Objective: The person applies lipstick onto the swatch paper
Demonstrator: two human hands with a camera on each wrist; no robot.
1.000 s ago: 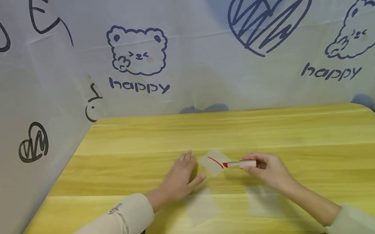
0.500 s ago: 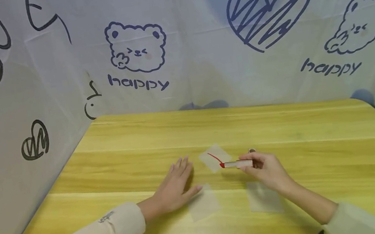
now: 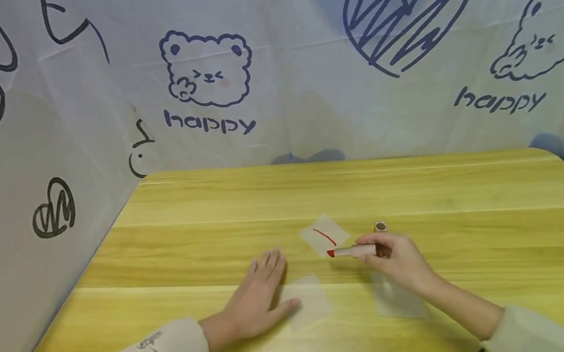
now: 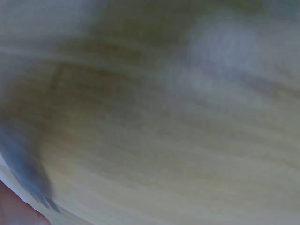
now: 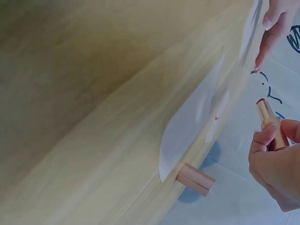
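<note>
My right hand (image 3: 402, 258) pinches an uncapped lipstick (image 3: 363, 250) between thumb and fingers, its red tip pointing left. The tip is just below a small square of thin, translucent paper (image 3: 336, 233), which bears one slanting red line (image 3: 325, 236). In the right wrist view the lipstick (image 5: 265, 110) appears raised off the table. My left hand (image 3: 256, 300) lies with fingers extended on the table, its thumb by the edge of a second paper square (image 3: 311, 307). The left wrist view is blurred and shows mostly table.
A third paper square (image 3: 397, 301) lies below my right hand, partly covered by it. Beyond that hand stands the lipstick cap (image 3: 380, 226), also seen as a pinkish tube in the right wrist view. White cloth walls (image 3: 300, 77) with drawings rise behind the wooden table (image 3: 200, 211).
My left hand has drawn back toward the lower left, away from the marked paper. The lipstick tip has left the end of the red line and shifted slightly left. The cap has come into view.
</note>
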